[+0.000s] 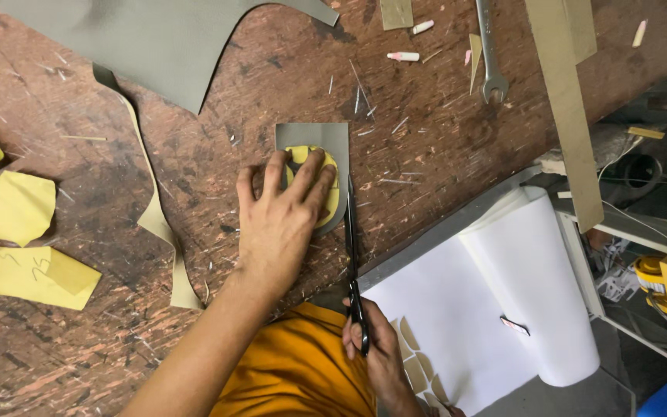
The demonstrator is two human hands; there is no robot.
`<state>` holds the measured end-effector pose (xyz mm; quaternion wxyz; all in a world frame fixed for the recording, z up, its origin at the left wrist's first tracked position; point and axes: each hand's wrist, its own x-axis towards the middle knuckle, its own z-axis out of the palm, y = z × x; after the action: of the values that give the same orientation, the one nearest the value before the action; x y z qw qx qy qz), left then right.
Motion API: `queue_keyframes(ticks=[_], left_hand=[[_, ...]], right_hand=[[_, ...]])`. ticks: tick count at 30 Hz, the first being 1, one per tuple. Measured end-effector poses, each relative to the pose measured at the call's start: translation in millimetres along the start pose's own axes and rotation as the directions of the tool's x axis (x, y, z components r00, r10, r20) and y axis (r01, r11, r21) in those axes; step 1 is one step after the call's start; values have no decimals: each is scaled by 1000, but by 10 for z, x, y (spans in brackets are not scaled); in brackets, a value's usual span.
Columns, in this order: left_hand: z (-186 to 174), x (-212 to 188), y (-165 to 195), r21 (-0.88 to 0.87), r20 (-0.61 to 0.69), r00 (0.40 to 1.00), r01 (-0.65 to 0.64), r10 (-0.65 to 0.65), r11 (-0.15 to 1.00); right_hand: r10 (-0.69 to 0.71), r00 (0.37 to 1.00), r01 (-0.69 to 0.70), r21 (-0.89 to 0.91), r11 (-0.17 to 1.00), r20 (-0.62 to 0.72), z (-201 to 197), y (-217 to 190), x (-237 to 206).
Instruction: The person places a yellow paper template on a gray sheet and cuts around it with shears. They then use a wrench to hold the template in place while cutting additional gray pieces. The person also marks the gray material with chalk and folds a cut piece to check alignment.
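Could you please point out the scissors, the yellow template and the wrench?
scissors (351,247): head view, on the blades.
yellow template (332,197): head view, on its right edge.
wrench (489,54): head view, on the shaft.

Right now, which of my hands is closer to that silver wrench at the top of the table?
Left. Your left hand presses the yellow template mid-table, below-left of the wrench. Your right hand holds the scissors at the table's near edge.
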<state>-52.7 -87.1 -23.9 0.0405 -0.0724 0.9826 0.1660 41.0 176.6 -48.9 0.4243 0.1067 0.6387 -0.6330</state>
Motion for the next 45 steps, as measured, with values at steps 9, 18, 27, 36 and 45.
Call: queue_keyframes(ticks=[9,18,27,36,45], left_hand=[[-6,-12,-19,66,-22,1000,-14,15,998],[-7,-5,-28,62,-12,1000,-12,13,998],[-69,-9,-26,54,5,1000,-13,13,998],[-70,-11,-32,64,6,1000,-7,6,998],[-81,-8,-26,58,28,1000,-3,2,998]], right_hand=[[42,999,-44,-64,997,-28,-89,-24,-19],[51,998,-54,-104,993,-25,-79,-171,10],[91,994,-101,-172,980,-64,-85,-302,71],[63,998,-65,-131,989,-19,-190,-321,138],[99,995,-100,-178,979,-18,-309,-412,161]])
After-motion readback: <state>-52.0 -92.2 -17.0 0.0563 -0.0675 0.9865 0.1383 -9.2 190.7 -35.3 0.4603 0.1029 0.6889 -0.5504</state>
